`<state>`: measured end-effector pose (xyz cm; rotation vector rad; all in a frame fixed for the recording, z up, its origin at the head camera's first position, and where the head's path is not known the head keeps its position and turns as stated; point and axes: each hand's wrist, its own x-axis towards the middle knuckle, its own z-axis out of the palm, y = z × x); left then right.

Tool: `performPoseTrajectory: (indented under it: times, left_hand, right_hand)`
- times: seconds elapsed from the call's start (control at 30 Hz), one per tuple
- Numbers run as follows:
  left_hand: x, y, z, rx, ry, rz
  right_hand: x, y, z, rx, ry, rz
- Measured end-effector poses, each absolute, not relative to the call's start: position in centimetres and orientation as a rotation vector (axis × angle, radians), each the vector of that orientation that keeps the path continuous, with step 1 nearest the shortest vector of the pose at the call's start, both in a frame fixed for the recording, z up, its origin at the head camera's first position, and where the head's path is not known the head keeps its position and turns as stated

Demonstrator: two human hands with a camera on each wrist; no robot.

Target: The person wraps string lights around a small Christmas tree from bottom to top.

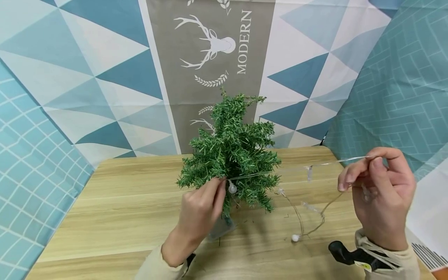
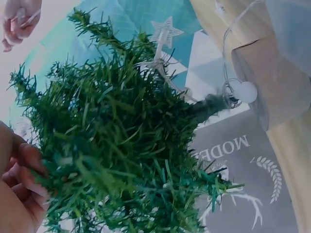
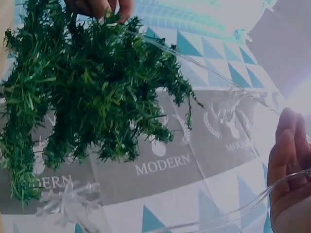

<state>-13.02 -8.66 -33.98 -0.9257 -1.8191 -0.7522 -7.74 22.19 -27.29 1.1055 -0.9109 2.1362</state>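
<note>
Fingers [image 1: 390, 153] of the right hand [image 1: 385, 200] pinch the light string [image 1: 336, 161] near the right edge of the counter [image 1: 122, 210]; the left hand [image 1: 201, 206], knuckles up, pinches it before the tree [image 1: 231, 144]. One bulb [image 1: 295, 238] sits low between. Counter flanks the tree both sides; patterned cloth [image 1: 297, 74] stands behind.

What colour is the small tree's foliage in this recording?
The foliage is green, showing best in the head view.

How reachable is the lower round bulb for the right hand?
Probably yes: only slack light-string wire shows between the right hand and the lower round bulb, though that hand pinches wire.
</note>
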Motion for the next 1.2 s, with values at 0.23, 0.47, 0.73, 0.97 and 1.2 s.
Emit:
performPoseTrajectory:
  times: [0.23, 0.47, 0.73, 0.97, 1.2]
  left_hand:
    - [-13.7, -8.4, -34.6, -0.898, -1.867, -0.556]
    - [-13.8, -9.0, -34.9, -0.839, -2.063, -0.396]
    - [-14.3, -10.2, -34.9, -0.796, -2.152, -0.355]
    - [-14.8, -11.2, -34.6, -0.772, -2.189, -0.369]
    - [-15.1, -11.7, -34.1, -0.793, -2.201, -0.382]
  right_hand:
    - [-8.8, 23.4, -27.7, 0.882, -1.151, 1.875]
    - [-10.6, 24.5, -28.5, 0.583, -1.315, 1.577]
    - [-11.8, 26.0, -30.1, 0.285, -1.82, 0.913]
    - [-12.2, 27.3, -31.0, 0.319, -2.169, 0.865]
    - [-12.9, 29.1, -31.5, 0.477, -2.661, 0.896]
